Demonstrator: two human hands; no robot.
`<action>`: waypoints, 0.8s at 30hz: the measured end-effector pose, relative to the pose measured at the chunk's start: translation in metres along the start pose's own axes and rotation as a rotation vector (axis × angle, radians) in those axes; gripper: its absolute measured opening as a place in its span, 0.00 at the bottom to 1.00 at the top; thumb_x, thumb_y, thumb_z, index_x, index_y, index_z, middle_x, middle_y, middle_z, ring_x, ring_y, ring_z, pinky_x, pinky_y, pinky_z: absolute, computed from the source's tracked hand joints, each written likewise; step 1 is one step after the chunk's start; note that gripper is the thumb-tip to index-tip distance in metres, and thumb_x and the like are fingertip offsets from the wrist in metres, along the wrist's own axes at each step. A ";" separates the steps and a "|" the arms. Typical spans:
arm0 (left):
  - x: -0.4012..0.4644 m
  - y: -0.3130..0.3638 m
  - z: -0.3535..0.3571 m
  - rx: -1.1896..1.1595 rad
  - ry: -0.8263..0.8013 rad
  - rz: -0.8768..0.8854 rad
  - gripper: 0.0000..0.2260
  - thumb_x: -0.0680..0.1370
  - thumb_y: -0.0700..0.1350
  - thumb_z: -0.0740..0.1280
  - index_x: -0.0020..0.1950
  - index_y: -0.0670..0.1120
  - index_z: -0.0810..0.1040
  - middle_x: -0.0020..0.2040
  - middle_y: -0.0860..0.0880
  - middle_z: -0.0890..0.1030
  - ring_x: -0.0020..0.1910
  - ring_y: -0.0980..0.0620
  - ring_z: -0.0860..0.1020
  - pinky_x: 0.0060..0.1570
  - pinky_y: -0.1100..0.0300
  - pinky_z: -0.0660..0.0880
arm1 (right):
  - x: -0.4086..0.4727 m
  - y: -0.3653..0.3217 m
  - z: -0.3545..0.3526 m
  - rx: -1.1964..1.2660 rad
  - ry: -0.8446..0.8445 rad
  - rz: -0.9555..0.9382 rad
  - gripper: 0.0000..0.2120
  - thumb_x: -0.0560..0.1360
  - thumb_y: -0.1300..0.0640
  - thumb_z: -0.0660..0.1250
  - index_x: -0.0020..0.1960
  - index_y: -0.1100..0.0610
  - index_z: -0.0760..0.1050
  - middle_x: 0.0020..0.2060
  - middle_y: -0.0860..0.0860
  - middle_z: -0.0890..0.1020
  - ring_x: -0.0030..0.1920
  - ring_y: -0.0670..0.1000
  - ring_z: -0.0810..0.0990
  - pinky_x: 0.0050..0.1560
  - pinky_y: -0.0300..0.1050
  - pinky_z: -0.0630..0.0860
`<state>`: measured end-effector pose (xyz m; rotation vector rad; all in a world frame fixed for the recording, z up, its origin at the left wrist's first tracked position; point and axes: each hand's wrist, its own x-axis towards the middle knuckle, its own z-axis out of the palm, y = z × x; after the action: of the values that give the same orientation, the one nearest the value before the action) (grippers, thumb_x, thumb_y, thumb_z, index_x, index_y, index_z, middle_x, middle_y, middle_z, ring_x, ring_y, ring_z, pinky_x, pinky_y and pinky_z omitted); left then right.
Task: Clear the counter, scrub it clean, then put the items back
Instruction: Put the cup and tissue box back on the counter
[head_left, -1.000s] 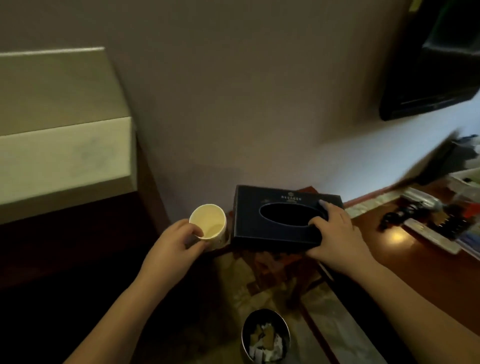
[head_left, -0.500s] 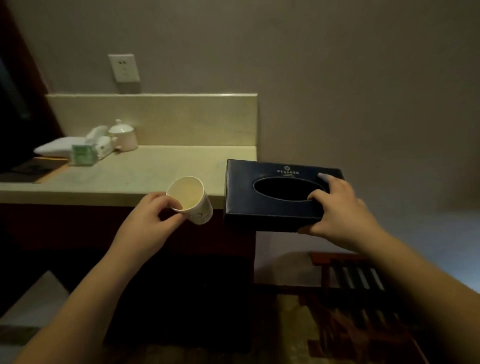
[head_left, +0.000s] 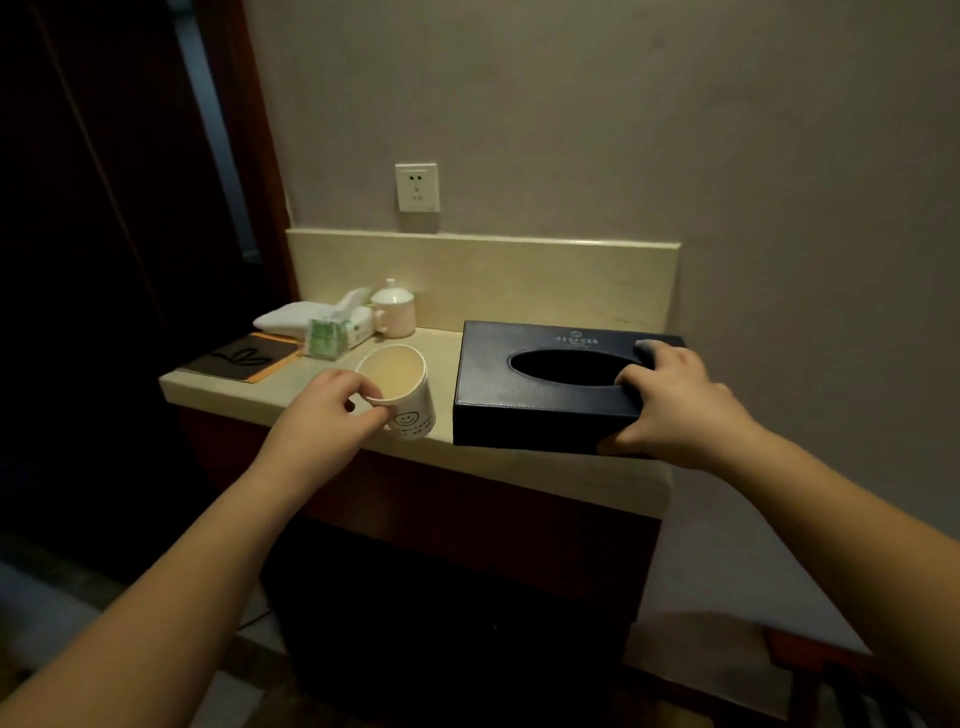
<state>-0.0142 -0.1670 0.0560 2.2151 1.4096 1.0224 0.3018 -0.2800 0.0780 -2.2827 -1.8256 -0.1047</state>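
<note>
A beige stone counter (head_left: 249, 395) stands against the wall. My left hand (head_left: 327, 410) pinches the rim of a white paper cup (head_left: 402, 395) with a smiley face, held over the counter's front edge. My right hand (head_left: 675, 405) grips the right end of a dark tissue box (head_left: 540, 389) with an oval opening, fingers reaching into the opening. The box hangs over the counter's right half; whether it touches the surface I cannot tell.
At the counter's back left lie a folded white towel (head_left: 283, 317), a green tissue pack (head_left: 330, 335), a lidded white cup (head_left: 393, 309) and a dark notebook (head_left: 244, 356). A wall socket (head_left: 417, 187) sits above the backsplash. A dark doorway is on the left.
I have turned from the floor area to the counter. Both hands have carried the cup and the tissue box up and forward over the counter top.
</note>
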 end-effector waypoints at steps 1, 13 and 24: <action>0.011 -0.004 0.002 0.025 0.006 -0.010 0.06 0.75 0.51 0.71 0.46 0.51 0.78 0.52 0.54 0.75 0.49 0.53 0.75 0.43 0.56 0.68 | 0.016 -0.001 0.002 -0.009 -0.009 -0.013 0.32 0.64 0.35 0.71 0.63 0.46 0.69 0.75 0.49 0.53 0.73 0.55 0.51 0.65 0.64 0.64; 0.134 -0.043 0.037 0.298 0.008 -0.202 0.07 0.75 0.54 0.69 0.48 0.52 0.77 0.54 0.53 0.72 0.49 0.52 0.75 0.43 0.55 0.72 | 0.179 -0.002 0.041 0.011 -0.032 -0.133 0.33 0.64 0.35 0.72 0.64 0.47 0.69 0.72 0.53 0.60 0.71 0.58 0.57 0.63 0.62 0.70; 0.195 -0.071 0.060 0.355 -0.031 -0.316 0.09 0.76 0.51 0.69 0.52 0.49 0.78 0.52 0.50 0.77 0.46 0.52 0.76 0.38 0.56 0.74 | 0.243 -0.014 0.068 0.056 -0.141 -0.162 0.34 0.64 0.34 0.72 0.65 0.47 0.69 0.69 0.53 0.64 0.69 0.57 0.59 0.62 0.60 0.71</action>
<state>0.0326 0.0439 0.0489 2.1199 1.9753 0.6686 0.3376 -0.0307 0.0595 -2.1509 -2.0545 0.0828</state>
